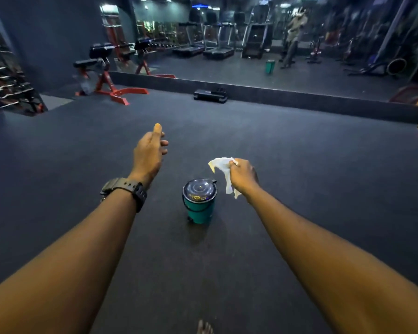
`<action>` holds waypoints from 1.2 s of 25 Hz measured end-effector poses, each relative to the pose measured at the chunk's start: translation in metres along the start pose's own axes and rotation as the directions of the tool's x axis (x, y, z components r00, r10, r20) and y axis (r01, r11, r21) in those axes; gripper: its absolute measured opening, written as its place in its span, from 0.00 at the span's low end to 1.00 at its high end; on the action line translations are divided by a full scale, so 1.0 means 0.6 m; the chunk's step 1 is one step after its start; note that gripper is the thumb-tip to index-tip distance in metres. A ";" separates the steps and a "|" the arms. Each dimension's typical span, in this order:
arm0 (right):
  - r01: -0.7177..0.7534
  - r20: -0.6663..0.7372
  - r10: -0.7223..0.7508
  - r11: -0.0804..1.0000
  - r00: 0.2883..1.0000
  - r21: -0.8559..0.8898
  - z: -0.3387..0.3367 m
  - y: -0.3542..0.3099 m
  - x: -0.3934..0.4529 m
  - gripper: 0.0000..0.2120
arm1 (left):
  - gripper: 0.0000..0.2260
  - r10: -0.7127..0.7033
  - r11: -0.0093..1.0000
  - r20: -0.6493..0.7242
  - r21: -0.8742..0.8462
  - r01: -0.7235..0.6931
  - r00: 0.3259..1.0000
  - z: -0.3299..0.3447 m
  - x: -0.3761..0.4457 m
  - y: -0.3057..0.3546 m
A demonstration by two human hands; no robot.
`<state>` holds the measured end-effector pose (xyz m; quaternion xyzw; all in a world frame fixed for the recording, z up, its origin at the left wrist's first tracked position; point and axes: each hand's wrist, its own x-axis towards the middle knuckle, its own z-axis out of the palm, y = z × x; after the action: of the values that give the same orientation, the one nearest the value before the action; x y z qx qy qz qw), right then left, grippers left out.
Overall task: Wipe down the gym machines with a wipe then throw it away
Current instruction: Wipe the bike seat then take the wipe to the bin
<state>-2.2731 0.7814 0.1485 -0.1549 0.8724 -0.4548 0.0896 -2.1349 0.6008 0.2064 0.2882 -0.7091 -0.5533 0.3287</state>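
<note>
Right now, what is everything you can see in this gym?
bin: one, green with shiny closed lid, on floor between the arms
wipe: one, white, crumpled, beside and above the bin
bench: one, red frame, black pads, far left
step platform: one, black, at the mirror's foot
mirror: one, wall-wide, reflecting treadmills
watch: one, black, left wrist
left hand: relaxed, holding nothing
right hand: pinching the wipe

Dark rubber floor [299, 145] is filling bottom & centre. Wall mirror [251, 56] is spanning top, reflecting treadmills [203, 44]. Red-framed bench [101, 78] is standing upper left; dumbbell rack [7, 85] is sitting far left. Lighting's dim.
</note>
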 end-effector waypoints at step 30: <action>-0.481 -0.277 0.470 0.876 0.838 0.030 0.502 -0.130 0.768 0.16 | 0.21 -0.127 0.986 0.608 -0.008 0.167 0.784 0.184 1.073 -0.329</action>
<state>-2.6001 0.3469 0.0337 0.1293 0.8964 -0.4174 0.0739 -2.6103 0.1254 0.0898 0.1403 -0.7348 -0.6618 0.0495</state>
